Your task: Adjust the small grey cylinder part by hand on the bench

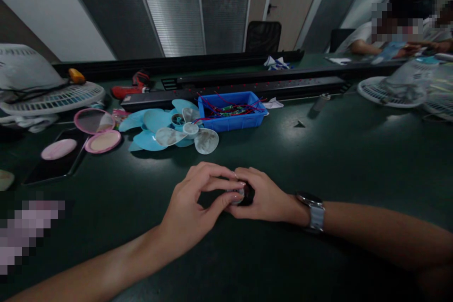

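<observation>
Both hands, left and right, grip small dark part; no writing legible.

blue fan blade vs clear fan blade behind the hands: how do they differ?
The blue blade is opaque light blue; the clear blade is see-through and whitish. The blue blade lies underneath and further left; the clear blade rests partly on top, nearer the blue bin. The blue blade looks larger. Both lie flat on the table, untouched by either hand.

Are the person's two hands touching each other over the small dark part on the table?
Touching. The head view shows left hand fingertips meeting right hand fingers around the small dark part.
</observation>
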The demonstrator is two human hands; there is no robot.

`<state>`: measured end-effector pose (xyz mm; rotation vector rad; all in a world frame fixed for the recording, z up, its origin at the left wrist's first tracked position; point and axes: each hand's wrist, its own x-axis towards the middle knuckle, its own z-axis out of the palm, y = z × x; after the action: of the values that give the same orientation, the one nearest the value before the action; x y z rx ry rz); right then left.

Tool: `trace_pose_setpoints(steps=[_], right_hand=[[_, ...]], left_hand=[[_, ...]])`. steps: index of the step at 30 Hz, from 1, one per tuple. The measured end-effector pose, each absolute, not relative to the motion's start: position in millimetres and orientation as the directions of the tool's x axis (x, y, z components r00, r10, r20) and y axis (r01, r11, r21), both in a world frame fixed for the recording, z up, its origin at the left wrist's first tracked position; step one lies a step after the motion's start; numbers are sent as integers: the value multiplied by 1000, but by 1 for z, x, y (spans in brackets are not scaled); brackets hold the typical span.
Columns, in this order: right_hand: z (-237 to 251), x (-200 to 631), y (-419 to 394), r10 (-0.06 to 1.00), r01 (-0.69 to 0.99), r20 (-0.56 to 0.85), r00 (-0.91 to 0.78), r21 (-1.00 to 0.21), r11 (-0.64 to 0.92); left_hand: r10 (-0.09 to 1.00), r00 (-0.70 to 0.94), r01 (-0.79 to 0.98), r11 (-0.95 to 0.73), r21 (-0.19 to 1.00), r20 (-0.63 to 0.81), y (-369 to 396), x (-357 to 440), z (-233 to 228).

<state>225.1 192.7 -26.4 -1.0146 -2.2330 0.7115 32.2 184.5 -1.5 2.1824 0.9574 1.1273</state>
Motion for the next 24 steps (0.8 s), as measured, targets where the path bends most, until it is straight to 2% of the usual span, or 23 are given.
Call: trace_pose_setpoints(steps=[4, 9, 11, 16, 20, 24], right_hand=[[-27, 225, 193, 796, 496, 279, -537, -660, 565], [-30, 226, 193, 791, 488, 259, -554, -669, 560], [-30, 226, 193, 790, 486, 252, -558, -673, 558], [-26, 227, 192, 791, 485, 237, -564, -680, 550], [-25, 227, 193, 787, 487, 233, -572, -675, 554], [-26, 226, 193, 787, 500, 235, -570, -661, 559]], left_hand=[[734, 418, 384, -677, 628, 535, 186, 32, 0], [746, 451, 416, -662, 624, 491, 186, 30, 2], [765, 480, 408, -628, 663, 430, 187, 28, 3], [805, 554, 309, -434, 846, 210, 193, 23, 7], [807, 561, 231, -363, 903, 182, 194, 24, 9], [845, 491, 221, -356, 908, 212, 191, 29, 7]])
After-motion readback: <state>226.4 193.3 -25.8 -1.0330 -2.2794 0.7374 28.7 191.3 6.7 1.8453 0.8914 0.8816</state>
